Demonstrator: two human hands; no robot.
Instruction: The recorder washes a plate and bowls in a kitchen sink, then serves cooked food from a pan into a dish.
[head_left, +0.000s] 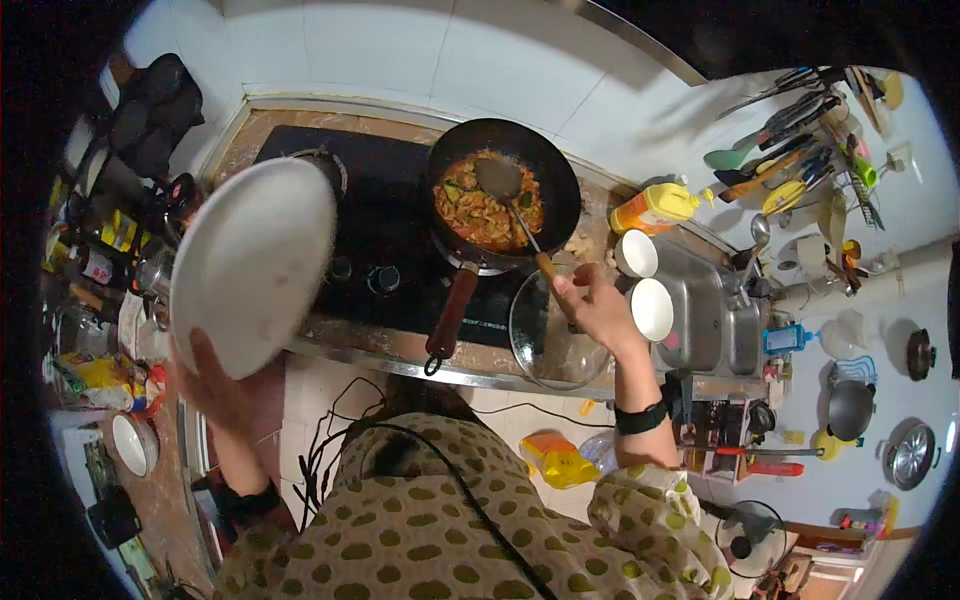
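My left hand (214, 382) grips the lower rim of a large white plate (255, 262), raised and tilted beside the black gas cooktop (375, 172). In my right hand (596, 307) is the wooden handle (546, 265) of a long metal cooking spatula. Its dark blade (497, 178) rests on the cooked food (480, 214), a mix of meat and vegetables in reddish sauce. That food sits in a black wok (555, 169) on the right burner. The wok's brown handle (452, 315) points toward me. Below my right hand lies a glass lid (540, 352).
Two white bowls (651, 309) stand between the lid and the steel sink (690, 277). Behind them is a yellow bottle (656, 208). Utensils (787, 150) hang on the right wall. Jars and packets (105, 375) crowd the left counter. A yellow bag (559, 459) and black cables (322, 442) lie low.
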